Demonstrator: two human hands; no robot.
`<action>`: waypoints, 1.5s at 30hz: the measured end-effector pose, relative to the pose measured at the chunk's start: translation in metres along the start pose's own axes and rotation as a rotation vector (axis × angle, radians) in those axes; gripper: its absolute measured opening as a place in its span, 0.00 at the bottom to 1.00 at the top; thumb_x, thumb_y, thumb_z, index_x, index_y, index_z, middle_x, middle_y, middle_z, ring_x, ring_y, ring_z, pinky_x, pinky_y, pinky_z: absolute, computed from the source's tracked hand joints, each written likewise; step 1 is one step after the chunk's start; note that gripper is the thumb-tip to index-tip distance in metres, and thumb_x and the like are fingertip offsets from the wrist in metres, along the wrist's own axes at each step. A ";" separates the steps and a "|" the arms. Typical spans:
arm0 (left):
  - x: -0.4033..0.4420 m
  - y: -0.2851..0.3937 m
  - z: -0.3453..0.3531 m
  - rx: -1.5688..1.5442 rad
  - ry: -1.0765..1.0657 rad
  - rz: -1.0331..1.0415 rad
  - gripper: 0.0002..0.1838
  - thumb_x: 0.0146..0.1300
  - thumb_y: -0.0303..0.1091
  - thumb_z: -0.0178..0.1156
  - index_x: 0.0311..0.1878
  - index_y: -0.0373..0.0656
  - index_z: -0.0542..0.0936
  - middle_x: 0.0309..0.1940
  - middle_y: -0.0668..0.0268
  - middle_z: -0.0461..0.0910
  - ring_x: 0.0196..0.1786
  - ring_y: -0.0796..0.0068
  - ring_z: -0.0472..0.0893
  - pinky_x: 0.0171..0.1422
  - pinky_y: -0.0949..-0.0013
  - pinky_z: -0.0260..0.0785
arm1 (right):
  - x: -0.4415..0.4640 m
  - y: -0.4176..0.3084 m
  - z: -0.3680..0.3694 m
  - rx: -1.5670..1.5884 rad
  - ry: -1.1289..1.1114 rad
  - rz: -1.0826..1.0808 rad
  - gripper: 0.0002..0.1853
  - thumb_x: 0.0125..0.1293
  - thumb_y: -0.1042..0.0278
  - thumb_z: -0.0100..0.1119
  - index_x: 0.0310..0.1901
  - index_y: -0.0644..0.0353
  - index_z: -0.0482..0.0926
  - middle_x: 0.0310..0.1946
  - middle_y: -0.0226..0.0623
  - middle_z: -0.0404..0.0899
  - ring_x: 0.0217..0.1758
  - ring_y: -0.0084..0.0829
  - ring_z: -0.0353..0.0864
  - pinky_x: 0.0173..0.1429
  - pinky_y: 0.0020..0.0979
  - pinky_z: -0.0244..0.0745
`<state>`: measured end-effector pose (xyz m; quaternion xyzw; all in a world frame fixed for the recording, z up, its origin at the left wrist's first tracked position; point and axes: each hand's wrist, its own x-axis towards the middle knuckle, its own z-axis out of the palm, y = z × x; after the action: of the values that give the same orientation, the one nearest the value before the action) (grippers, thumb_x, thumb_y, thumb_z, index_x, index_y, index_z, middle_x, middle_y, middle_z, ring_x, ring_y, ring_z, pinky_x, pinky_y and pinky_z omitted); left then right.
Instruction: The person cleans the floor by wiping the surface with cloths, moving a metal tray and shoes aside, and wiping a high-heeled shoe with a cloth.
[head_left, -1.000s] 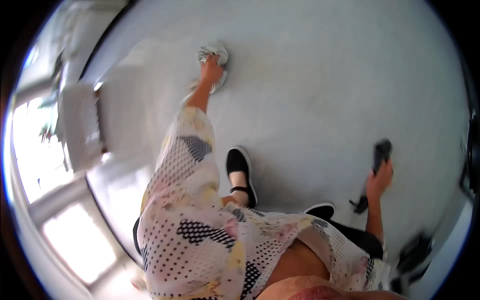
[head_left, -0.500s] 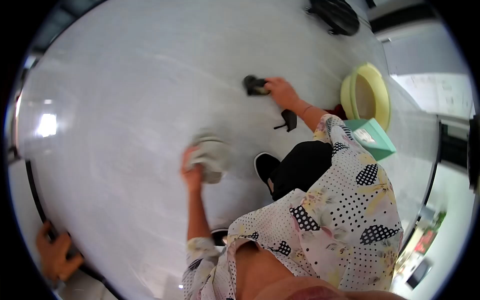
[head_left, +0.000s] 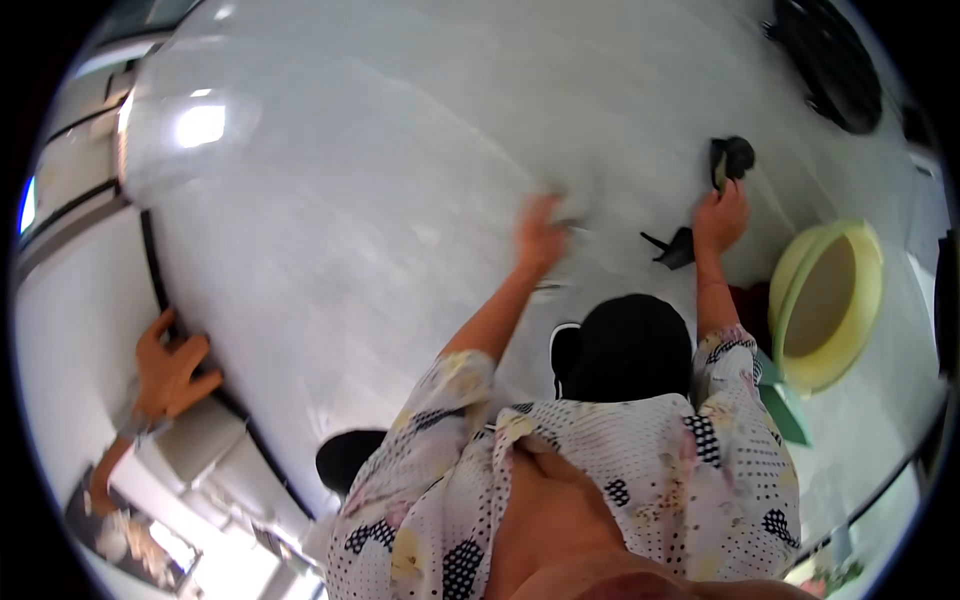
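My right hand (head_left: 722, 215) is closed on a black shoe (head_left: 735, 155), held out in front of me; a pale inside shows beside my fingers. Just below and left of that hand, a black high-heeled shoe (head_left: 677, 248) lies on the floor, its thin heel pointing left. My left hand (head_left: 541, 237) is smeared by motion in the middle of the view. A blurred grey patch at its fingers looks like the grey-beige cloth (head_left: 585, 215), barely distinct from the floor.
A yellow basin (head_left: 877, 290) stands tilted at my right, with a green box (head_left: 785, 405) and something dark red (head_left: 752, 310) beside it. A black bag (head_left: 830, 65) lies at the far right. A brown hand-shaped chair (head_left: 172, 370) is by the left wall.
My left hand has swung forward and right, toward the shoes, and the cloth has blurred. My right hand still holds its shoe. The view has turned, shifting the floor items rightward.
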<state>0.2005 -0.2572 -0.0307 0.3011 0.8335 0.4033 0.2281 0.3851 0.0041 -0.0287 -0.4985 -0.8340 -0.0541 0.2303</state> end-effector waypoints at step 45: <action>0.281 0.053 -0.127 -0.666 -0.640 -0.129 0.15 0.58 0.35 0.60 0.47 0.42 0.80 0.44 0.65 0.80 0.50 0.71 0.76 0.57 0.63 0.69 | 0.086 -0.086 -0.147 0.391 -0.466 0.386 0.18 0.65 0.67 0.54 0.55 0.64 0.72 0.45 0.48 0.78 0.48 0.44 0.78 0.54 0.37 0.71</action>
<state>-0.0624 -0.1057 0.0462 0.2683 0.5633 0.5210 0.5825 0.3265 -0.0166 0.1515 -0.5924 -0.7491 0.2659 0.1311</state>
